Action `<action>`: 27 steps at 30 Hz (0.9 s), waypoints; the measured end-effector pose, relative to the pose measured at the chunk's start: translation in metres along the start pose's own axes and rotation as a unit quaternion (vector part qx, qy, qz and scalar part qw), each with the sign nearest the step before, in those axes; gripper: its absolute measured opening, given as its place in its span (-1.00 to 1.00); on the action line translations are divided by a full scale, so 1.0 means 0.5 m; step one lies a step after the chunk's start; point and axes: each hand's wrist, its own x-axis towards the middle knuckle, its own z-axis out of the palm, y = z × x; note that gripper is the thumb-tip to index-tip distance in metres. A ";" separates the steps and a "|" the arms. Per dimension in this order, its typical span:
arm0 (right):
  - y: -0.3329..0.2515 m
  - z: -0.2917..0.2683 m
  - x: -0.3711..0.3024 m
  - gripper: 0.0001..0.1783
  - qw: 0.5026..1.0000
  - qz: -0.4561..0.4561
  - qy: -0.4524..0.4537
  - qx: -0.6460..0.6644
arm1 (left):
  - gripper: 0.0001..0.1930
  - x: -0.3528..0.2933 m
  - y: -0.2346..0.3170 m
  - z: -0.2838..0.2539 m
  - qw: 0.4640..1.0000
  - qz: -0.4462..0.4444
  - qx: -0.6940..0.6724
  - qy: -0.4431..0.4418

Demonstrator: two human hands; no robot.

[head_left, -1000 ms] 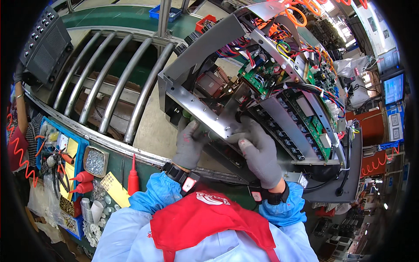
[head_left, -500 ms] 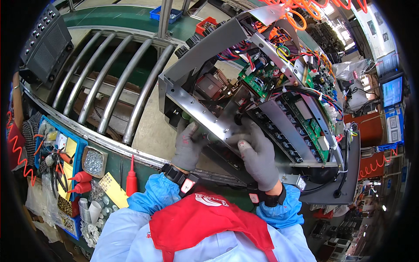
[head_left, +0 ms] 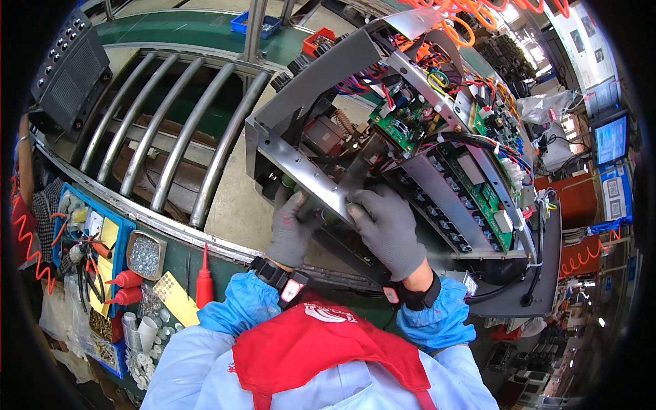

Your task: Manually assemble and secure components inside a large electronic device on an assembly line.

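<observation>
A grey metal machine chassis (head_left: 311, 179), its side uncovered, stands tilted in front of me, with green circuit boards (head_left: 403, 126) and bundled wires inside. My left hand (head_left: 290, 229), in a grey glove, is closed at the chassis's lower left edge. Its fingertips go in under the metal bar, beside a small green round part (head_left: 288, 182), and what they hold is hidden. My right hand (head_left: 389, 229), also gloved, is closed against the same bar farther right. Its thumb and forefinger meet at the bar's edge; anything between them is too small to make out.
A roller conveyor (head_left: 184, 140) lies to the left, with another grey machine (head_left: 72, 68) at its far end. Nearer are a blue tray of tools (head_left: 123, 236), a box of small screws (head_left: 145, 253) and red squeeze bottles (head_left: 205, 283). Coiled orange air hoses (head_left: 454, 31) hang above the chassis.
My right hand has drawn back out of the chassis interior and shifted left, with its fingers now at the lower bar. The left hand stays in nearly the same place.
</observation>
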 end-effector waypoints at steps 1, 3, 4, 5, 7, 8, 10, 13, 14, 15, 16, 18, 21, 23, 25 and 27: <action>0.001 0.001 0.005 -0.74 0.999 0.006 -0.019 -0.025 | -0.57 0.001 -0.001 -0.002 1.000 -0.004 0.001 0.008; 0.000 0.002 0.011 -0.78 0.997 0.008 -0.034 -0.073 | -0.55 0.001 -0.002 -0.003 1.000 -0.009 -0.004 0.003; -0.001 0.003 0.013 -0.80 0.994 0.016 -0.044 -0.099 | -0.50 0.001 -0.001 -0.003 1.000 -0.011 -0.014 0.000; -0.003 0.004 0.015 -0.80 0.993 0.010 -0.039 -0.109 | -0.43 0.001 0.000 -0.003 1.000 -0.014 -0.024 -0.003; -0.006 0.006 0.016 -0.80 0.992 -0.013 -0.020 -0.127 | -0.34 0.001 0.002 -0.004 0.999 -0.017 -0.036 -0.008; -0.008 0.005 0.015 -0.79 0.995 -0.007 -0.003 -0.103 | -0.33 0.001 0.002 -0.005 0.999 -0.016 -0.037 -0.010; -0.010 0.000 0.005 -0.75 0.998 -0.015 0.047 -0.049 | -0.33 0.003 0.003 -0.006 0.999 -0.016 -0.038 -0.007; -0.011 -0.012 -0.014 -0.84 0.999 0.045 -0.021 0.015 | -0.34 0.002 0.003 -0.005 0.999 -0.018 -0.038 0.004; -0.010 -0.016 -0.020 -0.82 0.998 0.042 -0.024 0.049 | -0.34 0.002 0.001 -0.003 0.999 -0.015 -0.039 0.007; -0.009 -0.021 -0.025 -0.80 0.995 0.048 -0.033 0.078 | -0.33 0.001 0.000 -0.001 0.999 -0.012 -0.040 0.009; -0.008 -0.023 -0.028 -0.78 0.992 0.066 -0.039 0.104 | -0.33 0.001 0.001 0.001 0.999 -0.008 -0.038 0.007; -0.005 -0.021 -0.029 -0.75 0.995 0.074 -0.007 0.073 | -0.33 -0.001 0.002 0.006 0.999 0.002 -0.036 0.000; -0.001 -0.016 -0.027 -0.69 0.992 0.044 -0.041 0.115 | -0.34 -0.003 0.008 0.012 1.000 -0.006 -0.030 0.003; 0.000 -0.013 -0.028 -0.67 0.991 0.042 -0.042 0.116 | -0.34 -0.006 0.010 0.015 1.000 0.009 -0.015 -0.003; 0.001 -0.011 -0.029 -0.66 0.995 0.079 0.006 0.057 | -0.34 -0.009 0.011 0.016 1.000 0.009 -0.008 -0.002; 0.001 -0.011 -0.029 -0.67 0.995 0.063 0.000 0.075 | -0.35 -0.009 0.012 0.016 1.000 0.001 -0.008 0.001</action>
